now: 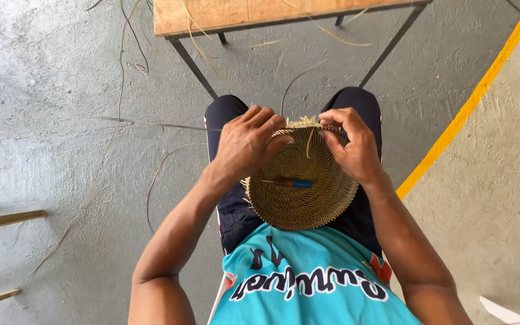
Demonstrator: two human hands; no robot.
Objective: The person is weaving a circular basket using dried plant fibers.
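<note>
The left hand is curled shut on the far rim of a round coiled straw basket, fingers bent over the edge at about ten o'clock of the disc. The right hand pinches the same rim at about one o'clock, thumb and fingertips closed on a thin loose straw strand that stands up from the weave. The basket rests on the person's lap against dark shorts, its hollow facing up, and a small tool with a blue and brown handle lies across its middle. A long thin fibre runs out toward nine o'clock from the left hand. Beyond, at twelve o'clock, stands a wooden table with metal legs; a yellow painted line crosses the concrete floor at two o'clock
</note>
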